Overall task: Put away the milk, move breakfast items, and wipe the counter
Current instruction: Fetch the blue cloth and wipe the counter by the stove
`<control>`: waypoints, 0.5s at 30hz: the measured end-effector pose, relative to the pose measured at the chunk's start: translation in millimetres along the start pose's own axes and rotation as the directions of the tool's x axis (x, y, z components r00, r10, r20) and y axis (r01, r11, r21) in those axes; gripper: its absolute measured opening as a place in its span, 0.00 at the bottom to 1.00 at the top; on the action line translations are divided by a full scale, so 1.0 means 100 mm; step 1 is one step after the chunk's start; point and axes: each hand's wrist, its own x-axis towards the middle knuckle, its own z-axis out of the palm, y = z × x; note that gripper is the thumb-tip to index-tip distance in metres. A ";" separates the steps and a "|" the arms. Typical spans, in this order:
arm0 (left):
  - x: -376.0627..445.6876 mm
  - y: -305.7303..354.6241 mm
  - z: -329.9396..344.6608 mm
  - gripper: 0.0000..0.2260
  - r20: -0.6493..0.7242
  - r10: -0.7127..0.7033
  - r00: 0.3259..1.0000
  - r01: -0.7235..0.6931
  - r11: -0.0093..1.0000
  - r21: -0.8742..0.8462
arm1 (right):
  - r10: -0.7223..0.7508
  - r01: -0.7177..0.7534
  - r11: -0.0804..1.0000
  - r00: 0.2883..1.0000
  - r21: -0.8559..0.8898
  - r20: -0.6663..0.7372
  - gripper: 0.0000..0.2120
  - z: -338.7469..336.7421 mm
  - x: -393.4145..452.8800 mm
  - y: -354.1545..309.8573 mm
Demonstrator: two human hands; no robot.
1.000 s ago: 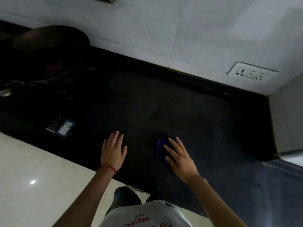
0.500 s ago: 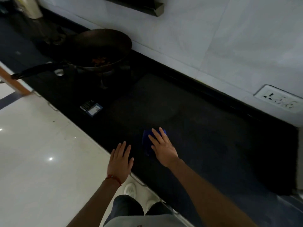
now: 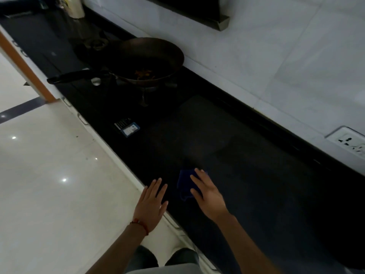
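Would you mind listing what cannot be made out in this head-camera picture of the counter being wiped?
- Dark blue wiping cloth: its right part is hidden under the right hand.
- Small blue-and-white label on the black stone counter: print too small to read.
- Food in the dark round wok: too dim to identify.
- White wall socket: cut off by the right edge.
- Pale container: cut off by the top edge.
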 end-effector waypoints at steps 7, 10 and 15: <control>0.05 -0.44 -0.17 0.28 -0.108 0.156 0.982 -0.161 0.986 -0.044 | 0.545 -0.534 0.836 0.834 0.131 -0.082 0.30 -0.06 0.23 -0.16; 0.07 -0.83 -0.28 0.25 -0.128 0.113 0.985 -0.124 0.989 -0.081 | 0.633 -0.619 0.773 0.764 0.138 -0.122 0.32 0.04 0.36 -0.27; -0.07 -1.68 -0.44 0.29 -0.060 -0.020 0.998 0.014 0.995 -0.102 | 0.685 -0.633 0.722 0.711 0.280 -0.158 0.25 0.06 0.52 -0.63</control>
